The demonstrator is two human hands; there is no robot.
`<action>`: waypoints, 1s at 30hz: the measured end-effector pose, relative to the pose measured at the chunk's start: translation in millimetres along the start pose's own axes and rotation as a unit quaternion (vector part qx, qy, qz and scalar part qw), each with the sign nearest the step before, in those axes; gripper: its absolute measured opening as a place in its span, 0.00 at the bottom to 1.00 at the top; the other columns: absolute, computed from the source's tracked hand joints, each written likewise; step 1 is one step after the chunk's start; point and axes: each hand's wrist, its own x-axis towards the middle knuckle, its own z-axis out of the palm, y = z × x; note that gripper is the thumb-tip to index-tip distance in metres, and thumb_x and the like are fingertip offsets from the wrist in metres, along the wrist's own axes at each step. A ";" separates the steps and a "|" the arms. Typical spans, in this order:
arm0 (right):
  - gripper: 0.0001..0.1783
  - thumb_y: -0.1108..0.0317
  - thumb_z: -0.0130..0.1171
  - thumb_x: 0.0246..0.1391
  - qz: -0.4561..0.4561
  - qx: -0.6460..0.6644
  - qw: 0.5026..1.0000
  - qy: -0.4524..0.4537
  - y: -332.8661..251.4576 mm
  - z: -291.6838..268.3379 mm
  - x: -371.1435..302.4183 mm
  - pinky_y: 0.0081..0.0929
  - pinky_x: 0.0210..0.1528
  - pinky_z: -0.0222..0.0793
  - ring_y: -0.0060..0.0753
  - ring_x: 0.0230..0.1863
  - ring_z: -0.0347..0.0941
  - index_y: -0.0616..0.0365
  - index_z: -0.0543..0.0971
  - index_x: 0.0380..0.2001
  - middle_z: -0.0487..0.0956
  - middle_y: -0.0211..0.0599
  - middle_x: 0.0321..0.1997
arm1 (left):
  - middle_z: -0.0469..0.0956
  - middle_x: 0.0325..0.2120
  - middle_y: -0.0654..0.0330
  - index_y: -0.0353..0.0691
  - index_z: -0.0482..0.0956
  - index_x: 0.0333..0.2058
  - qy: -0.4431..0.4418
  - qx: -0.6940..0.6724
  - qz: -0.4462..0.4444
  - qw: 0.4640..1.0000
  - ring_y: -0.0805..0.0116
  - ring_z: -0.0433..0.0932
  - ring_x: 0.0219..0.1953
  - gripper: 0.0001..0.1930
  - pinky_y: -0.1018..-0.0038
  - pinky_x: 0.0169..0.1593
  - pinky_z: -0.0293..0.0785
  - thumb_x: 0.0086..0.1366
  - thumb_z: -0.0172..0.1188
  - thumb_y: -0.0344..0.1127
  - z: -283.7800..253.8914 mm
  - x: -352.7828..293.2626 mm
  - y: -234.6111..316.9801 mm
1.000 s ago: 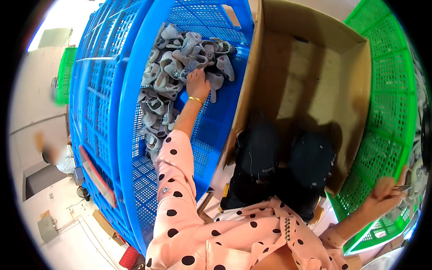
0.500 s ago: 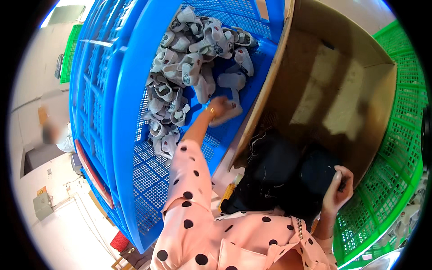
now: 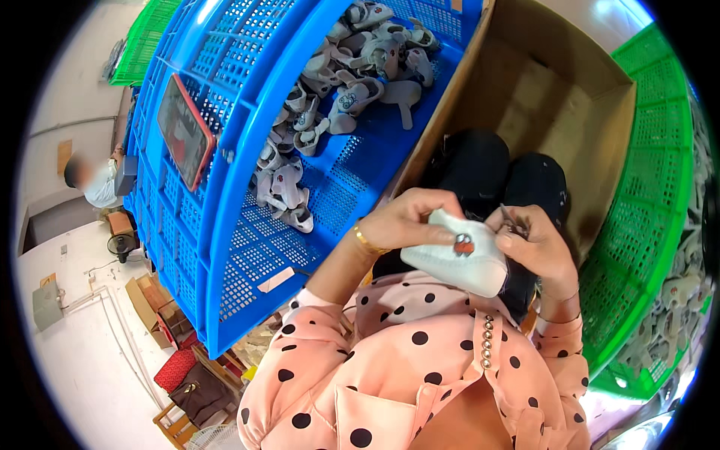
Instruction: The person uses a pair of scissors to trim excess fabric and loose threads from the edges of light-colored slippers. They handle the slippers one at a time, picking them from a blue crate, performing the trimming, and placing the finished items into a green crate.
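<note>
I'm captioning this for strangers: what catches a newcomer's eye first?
Probably the white shoe upper with a red-and-black motif, held in the left grip near centre. Then the heap of pale shoe uppers in the blue basket, up and left of it, and the cardboard box at upper right.

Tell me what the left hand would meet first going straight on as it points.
Beyond the white shoe piece in its own grip, the left hand would likely meet the right hand first, though depth is unclear in this single view.
</note>
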 end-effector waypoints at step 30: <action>0.09 0.63 0.51 0.65 0.070 0.447 0.842 0.292 90.2 64.2 -88.3 0.12 0.16 0.46 0.10 0.15 0.49 0.57 0.74 0.35 0.59 0.18 0.16 | 0.77 0.31 0.61 0.42 0.79 0.33 0.179 0.561 0.200 0.783 0.61 0.75 0.37 0.17 0.71 0.36 0.72 0.46 0.74 0.39 109.2 -30.8 -62.3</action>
